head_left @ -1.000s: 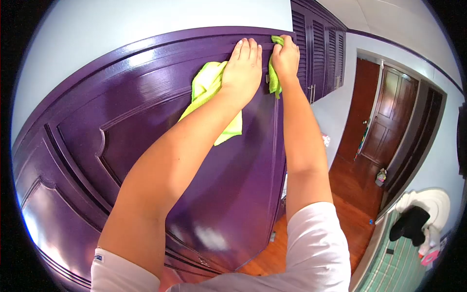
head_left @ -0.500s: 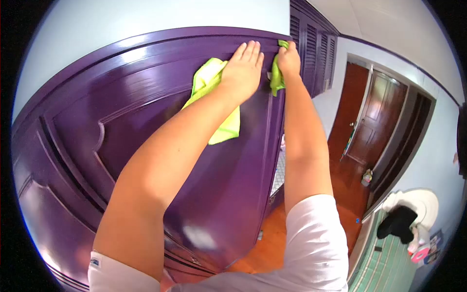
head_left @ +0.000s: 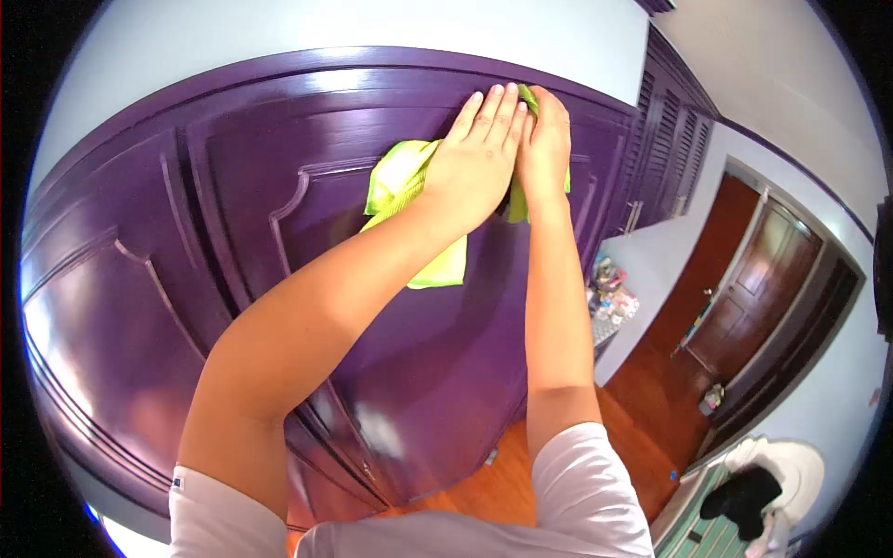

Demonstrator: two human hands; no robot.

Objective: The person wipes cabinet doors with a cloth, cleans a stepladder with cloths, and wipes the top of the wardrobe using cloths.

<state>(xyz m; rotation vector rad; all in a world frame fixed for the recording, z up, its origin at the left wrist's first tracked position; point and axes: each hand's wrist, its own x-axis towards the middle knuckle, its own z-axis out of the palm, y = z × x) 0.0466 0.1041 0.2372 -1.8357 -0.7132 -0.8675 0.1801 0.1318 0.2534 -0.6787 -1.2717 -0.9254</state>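
Observation:
In the head view, my left hand lies flat, fingers stretched out, over a bright yellow-green cloth pressed against a glossy purple wooden cabinet door. Close against its right side is my right hand, its fingers bent over a second green cloth on the same door. Bits of this cloth show above the hand and on either side; the rest is hidden. Both hands are near the door's upper edge, and the fingertips almost meet.
Purple louvred cabinet doors stand to the right, above a shelf with small items. Farther off are a brown door and reddish wooden floor. A black cloth item lies on a green striped surface at lower right.
My right hand has moved left with its cloth, from the door's right edge to beside my left hand. The view has turned left, while my left hand stays flat on its cloth.

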